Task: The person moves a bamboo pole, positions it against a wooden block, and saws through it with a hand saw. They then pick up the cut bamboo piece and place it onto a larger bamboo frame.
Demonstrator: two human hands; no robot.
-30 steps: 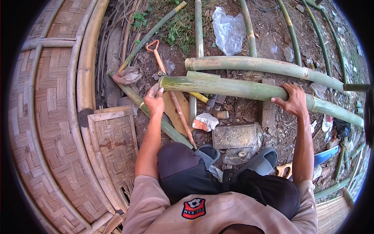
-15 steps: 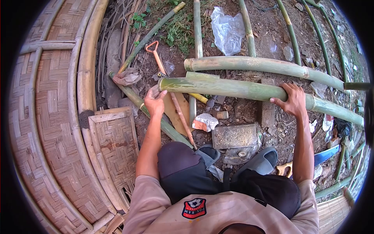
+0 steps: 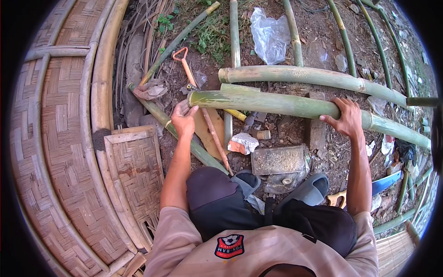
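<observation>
Clamping the bamboo pole (image 3: 272,104) with the right hand (image 3: 347,119), curling the left hand (image 3: 183,119) at its cut end, can't tell whether gripping. Lying crosswise over the dirt, apparently whole, no split yet.

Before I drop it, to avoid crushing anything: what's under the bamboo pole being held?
A reddish tool, a yellow strip and a grey brick run beneath the pole; where they cross under it is covered.

Right hand (image 3: 347,121) around bamboo pole (image 3: 277,104)
</observation>
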